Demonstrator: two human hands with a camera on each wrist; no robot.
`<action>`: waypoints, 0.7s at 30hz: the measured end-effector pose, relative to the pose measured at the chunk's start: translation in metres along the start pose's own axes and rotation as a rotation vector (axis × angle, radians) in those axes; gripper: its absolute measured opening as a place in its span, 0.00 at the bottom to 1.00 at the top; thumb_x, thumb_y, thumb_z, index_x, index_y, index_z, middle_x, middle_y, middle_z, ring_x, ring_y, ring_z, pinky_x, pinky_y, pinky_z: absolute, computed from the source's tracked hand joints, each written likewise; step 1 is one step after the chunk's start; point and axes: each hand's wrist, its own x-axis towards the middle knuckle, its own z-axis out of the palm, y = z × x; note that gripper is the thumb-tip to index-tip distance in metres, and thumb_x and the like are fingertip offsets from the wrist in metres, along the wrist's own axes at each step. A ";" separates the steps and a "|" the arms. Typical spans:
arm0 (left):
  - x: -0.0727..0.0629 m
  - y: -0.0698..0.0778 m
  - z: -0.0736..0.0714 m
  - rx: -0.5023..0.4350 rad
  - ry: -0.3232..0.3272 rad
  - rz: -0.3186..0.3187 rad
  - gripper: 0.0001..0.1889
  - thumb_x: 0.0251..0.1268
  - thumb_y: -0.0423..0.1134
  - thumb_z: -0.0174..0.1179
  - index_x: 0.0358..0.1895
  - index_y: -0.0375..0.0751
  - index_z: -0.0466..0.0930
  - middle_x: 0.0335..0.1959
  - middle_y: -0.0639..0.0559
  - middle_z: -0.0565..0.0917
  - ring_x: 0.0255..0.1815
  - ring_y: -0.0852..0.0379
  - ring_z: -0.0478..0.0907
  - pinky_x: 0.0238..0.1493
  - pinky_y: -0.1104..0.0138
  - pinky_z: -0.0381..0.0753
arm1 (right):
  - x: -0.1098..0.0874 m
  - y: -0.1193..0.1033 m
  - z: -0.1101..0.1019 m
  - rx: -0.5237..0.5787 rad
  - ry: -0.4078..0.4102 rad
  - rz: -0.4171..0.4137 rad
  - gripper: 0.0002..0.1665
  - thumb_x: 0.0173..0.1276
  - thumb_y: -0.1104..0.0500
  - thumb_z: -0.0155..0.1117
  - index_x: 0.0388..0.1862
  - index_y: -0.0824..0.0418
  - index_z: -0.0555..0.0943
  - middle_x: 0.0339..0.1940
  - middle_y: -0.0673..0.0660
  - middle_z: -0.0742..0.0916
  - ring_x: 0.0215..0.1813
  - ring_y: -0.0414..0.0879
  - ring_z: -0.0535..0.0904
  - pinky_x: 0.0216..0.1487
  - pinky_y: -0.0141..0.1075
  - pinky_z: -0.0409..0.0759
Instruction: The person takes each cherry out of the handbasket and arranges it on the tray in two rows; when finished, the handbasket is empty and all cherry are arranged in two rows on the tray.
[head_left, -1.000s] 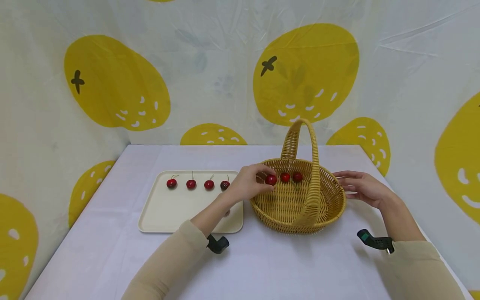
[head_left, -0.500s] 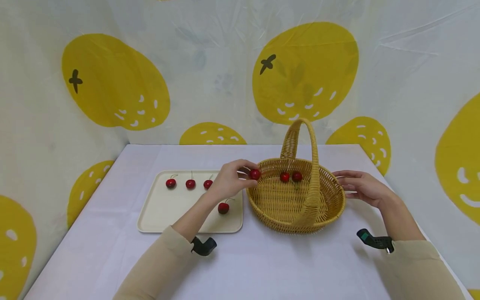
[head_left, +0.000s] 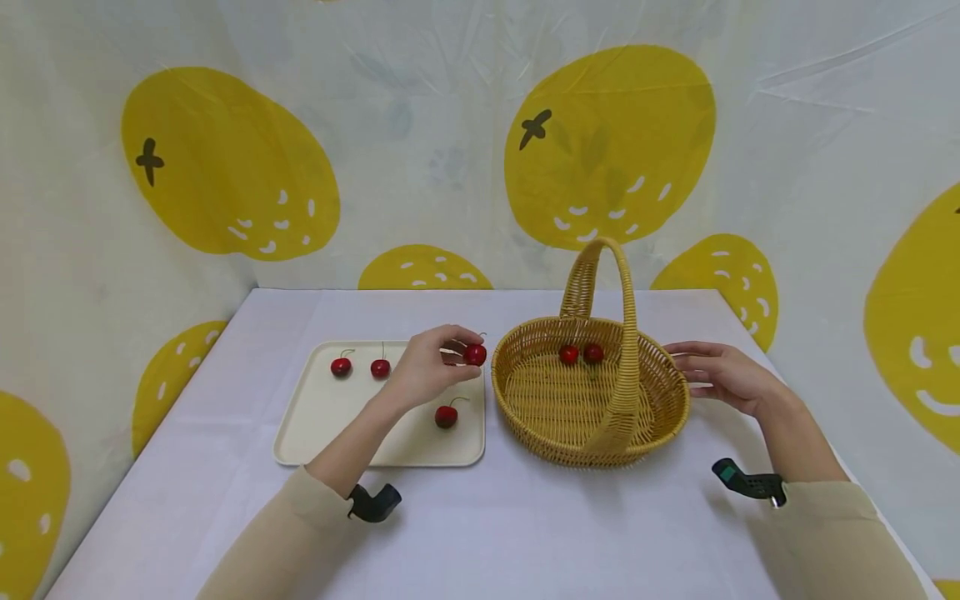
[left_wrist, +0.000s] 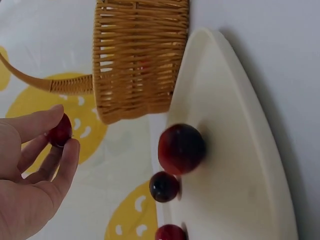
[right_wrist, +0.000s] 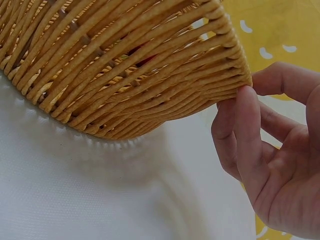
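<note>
My left hand pinches a dark red cherry between thumb and fingers, above the back right corner of the cream tray. The left wrist view shows this cherry held up off the tray. On the tray lie a front cherry and two back ones, a left cherry and its neighbour; the hand covers part of that row. My right hand touches the outer rim of the wicker basket at its right end, fingertips and thumb tip at the edge.
Inside the basket, near its back wall, sit two cherries, one bright and one darker. A tall arched handle rises over the basket. A white cloth covers the table, and a lemon-patterned curtain hangs behind.
My left hand has carried the cherry leftward, from inside the basket, past its left rim, to above the tray's right side. The right hand has stayed at the basket rim.
</note>
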 end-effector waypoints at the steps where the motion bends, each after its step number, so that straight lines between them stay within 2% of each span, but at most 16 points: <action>1: -0.002 -0.001 -0.002 0.007 0.002 -0.015 0.20 0.58 0.28 0.75 0.55 0.37 0.84 0.54 0.50 0.85 0.48 0.52 0.84 0.51 0.66 0.84 | 0.000 0.000 0.000 0.001 0.000 0.000 0.32 0.82 0.58 0.56 0.75 0.74 0.62 0.49 0.47 0.88 0.50 0.43 0.86 0.48 0.40 0.86; 6: -0.010 -0.005 -0.010 0.028 0.006 -0.055 0.20 0.58 0.28 0.75 0.55 0.38 0.84 0.54 0.49 0.84 0.49 0.50 0.84 0.52 0.63 0.84 | 0.000 0.000 -0.001 0.013 0.004 -0.001 0.30 0.82 0.58 0.56 0.74 0.73 0.64 0.49 0.48 0.88 0.50 0.43 0.86 0.48 0.40 0.86; 14: -0.022 -0.016 -0.014 0.061 -0.009 -0.056 0.20 0.58 0.27 0.75 0.54 0.37 0.85 0.49 0.49 0.85 0.48 0.50 0.83 0.53 0.61 0.84 | -0.001 0.001 -0.002 0.033 0.000 -0.005 0.26 0.82 0.58 0.56 0.72 0.70 0.69 0.49 0.48 0.89 0.50 0.43 0.87 0.48 0.40 0.86; 21: -0.040 -0.027 -0.019 0.091 0.008 -0.096 0.19 0.57 0.28 0.76 0.52 0.41 0.86 0.48 0.52 0.86 0.48 0.49 0.84 0.55 0.59 0.83 | -0.001 0.002 -0.001 0.035 0.004 -0.010 0.23 0.81 0.57 0.57 0.69 0.65 0.73 0.49 0.48 0.89 0.50 0.43 0.86 0.48 0.40 0.86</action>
